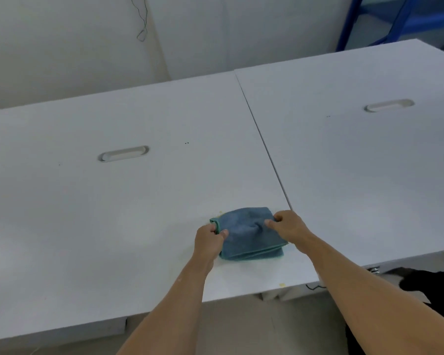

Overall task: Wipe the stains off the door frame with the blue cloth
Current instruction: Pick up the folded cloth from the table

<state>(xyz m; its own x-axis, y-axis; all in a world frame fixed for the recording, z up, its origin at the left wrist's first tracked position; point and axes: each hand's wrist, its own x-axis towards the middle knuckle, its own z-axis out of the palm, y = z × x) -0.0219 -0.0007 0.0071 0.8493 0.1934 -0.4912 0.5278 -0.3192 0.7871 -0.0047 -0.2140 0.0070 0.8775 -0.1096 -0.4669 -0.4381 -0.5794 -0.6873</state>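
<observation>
- While gripping the cloth (249, 233) at both ends, left hand (209, 240) pinched on its left edge, right hand (290, 228) pinched on its right edge: folded pad, lying flat on the table (113, 226) near the front edge.
- Just left of the seam (264, 147) between the two white panels; near end of the seam almost touching the cloth's far right corner.
- Faint yellowish marks just past the cloth's far left corner (219, 213); a clearer yellow spot (282, 284) nearer than the cloth, right at the front edge.
- No door frame recognisable here; probably the white panels standing in for it, though hard to say.
- To wipe well: keep the pad folded thick, press down evenly with both hands, drag in short overlapping strokes over the marks nearest the cloth, then pull back toward the spot at the front edge.
- Turn to a clean face once soiled, so as not to smear.
- Surface: smooth, matt white, two panels side by side, each with an oval recessed slot; one slot (123, 153) well beyond the cloth to the left, the other (388, 106) far beyond it to the right.
- A few tiny dark specks (186, 143) beyond the cloth.
- Room: pale wall behind with a thin dangling wire (142, 21); blue metal frame (349, 24) far off to the right of the cloth; dark cloth or clothing (426, 280) below the front edge at right.
</observation>
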